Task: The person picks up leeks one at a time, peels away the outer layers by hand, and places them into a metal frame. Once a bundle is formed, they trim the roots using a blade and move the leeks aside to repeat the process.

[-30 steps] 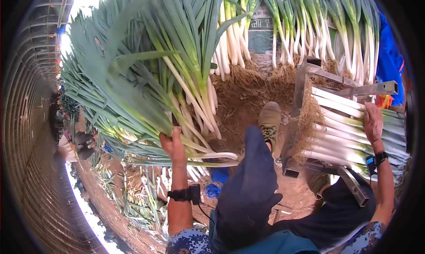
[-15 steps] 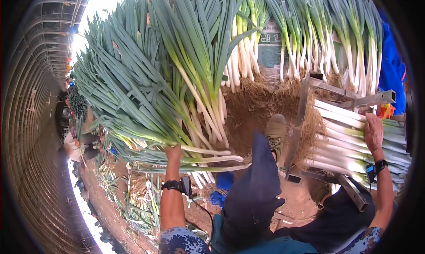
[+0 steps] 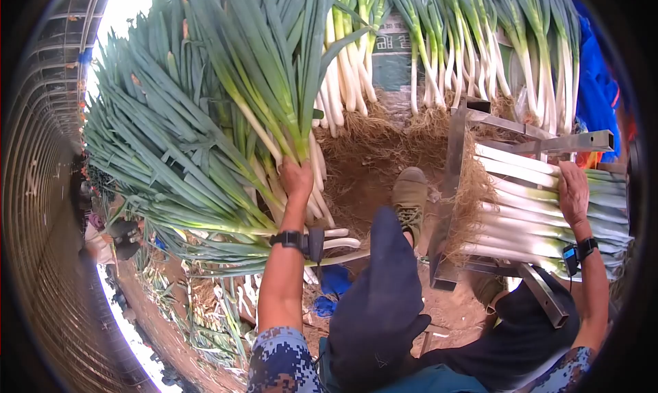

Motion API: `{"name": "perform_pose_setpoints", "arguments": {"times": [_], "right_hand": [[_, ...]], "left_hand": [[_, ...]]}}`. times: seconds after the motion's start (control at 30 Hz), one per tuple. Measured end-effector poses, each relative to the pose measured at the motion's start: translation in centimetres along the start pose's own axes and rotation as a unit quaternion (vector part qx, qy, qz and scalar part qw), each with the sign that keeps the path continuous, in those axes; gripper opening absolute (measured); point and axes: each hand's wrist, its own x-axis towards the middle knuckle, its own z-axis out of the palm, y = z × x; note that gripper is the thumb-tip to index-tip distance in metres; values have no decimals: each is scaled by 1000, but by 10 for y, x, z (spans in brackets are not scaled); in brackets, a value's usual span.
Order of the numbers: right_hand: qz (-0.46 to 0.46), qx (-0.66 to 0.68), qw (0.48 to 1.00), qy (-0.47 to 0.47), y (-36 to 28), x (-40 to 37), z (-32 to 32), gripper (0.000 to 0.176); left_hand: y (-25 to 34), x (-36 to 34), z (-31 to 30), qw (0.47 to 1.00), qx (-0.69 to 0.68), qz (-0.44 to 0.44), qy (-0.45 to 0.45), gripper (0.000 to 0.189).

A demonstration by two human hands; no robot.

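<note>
At the stems of the big pile of green onions (image 3: 185,119) is my left hand (image 3: 297,178), its fingers wrapped round some of them where green turns to white. Its fingertips are partly hidden among the stalks. On the right, a metal frame (image 3: 449,194) holds a row of green onions (image 3: 514,208), with their brown roots (image 3: 473,201) toward the left. My right hand (image 3: 574,193) lies over the stalks in this frame, below its upper bar, fingers stretched out.
More green onions (image 3: 459,57) stand in bunches along the back. My shoe (image 3: 410,191) is on the soil between pile and frame. Blue cloth (image 3: 334,287) lies near my leg. Another person (image 3: 103,242) is at the far left.
My left hand has let go of the lower stalks and moved up and right to the upright stems. My right hand stays on the stalks in the frame. The view has shifted slightly.
</note>
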Motion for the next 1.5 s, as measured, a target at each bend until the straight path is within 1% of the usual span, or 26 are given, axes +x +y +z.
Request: {"name": "perform_pose_setpoints", "arguments": {"times": [0.07,0.17,0.2,0.3,0.33,0.43,0.47,0.5,0.57,0.6,0.63,0.7,0.73,0.83,0.93,1.03,1.07,1.17,1.2,1.3,1.33,1.37,1.43,1.47,1.5], "right_hand": [[-6,-7,1000,4,0,0,1,28],[-6,-4,1000,15,-1,-1,2,29],[-9,-7,1000,15,1,-1,1,29],[-19,-7,1000,19,1,-1,3,30],[-22,-7,999,23,1,-1,3,30],[-13,5,1000,16,2,-1,1,31],[-10,11,1000,5,2,-3,0,32],[-8,17,1000,-1,2,-1,0,32],[-22,8,1000,16,2,-3,2,32],[-30,1,999,26,3,-3,4,32],[-37,-7,999,37,4,-4,4,32],[-29,-5,999,37,3,-3,4,31],[-25,-5,999,38,3,-3,3,31],[-13,13,999,30,1,-2,1,29],[-8,14,1000,24,0,-2,-1,28],[-9,20,999,28,0,-2,0,28],[-9,17,999,29,2,-3,2,28],[-3,19,1000,22,4,-4,4,28],[-4,18,1000,18,5,-4,3,28],[2,21,1000,17,7,-5,8,29],[-1,15,1000,17,8,-5,9,29],[-4,8,1000,18,9,-6,10,29],[-6,0,1000,18,9,-5,10,29],[-5,-1,1000,16,9,-5,10,29],[-4,-3,1000,14,9,-5,10,29]], "left_hand": [[32,-1,-6,993,103,-58,3,66],[45,-9,-3,982,161,-39,88,74],[41,-2,-3,981,175,-32,83,81],[29,21,-9,989,133,-50,33,82],[28,27,-12,993,101,-38,39,73],[29,37,-17,997,-64,-31,38,60],[27,36,-19,990,-114,-41,66,52],[23,35,-23,980,-190,-10,52,52],[13,25,-43,942,-332,51,26,52],[6,21,-54,920,-383,81,-11,48],[2,13,-59,911,-405,76,1,47],[16,-16,-85,890,-450,70,27,45],[26,-33,-100,874,-480,70,21,43],[8,-57,-125,881,-458,87,77,43],[2,-86,-145,841,-521,93,118,38],[-8,-108,-157,815,-552,82,157,39],[-16,-112,-157,794,-583,70,158,35],[-50,-124,-148,790,-592,21,159,34],[-64,-124,-141,799,-578,13,165,32],[-107,-120,-121,802,-554,-98,199,31],[-142,-110,-110,831,-515,-124,172,34],[-141,-110,-110,853,-465,-188,143,33],[-145,-101,-107,877,-359,-307,81,32],[-150,-96,-100,890,-330,-306,72,32],[-156,-90,-100,899,-278,-336,39,35]]}}
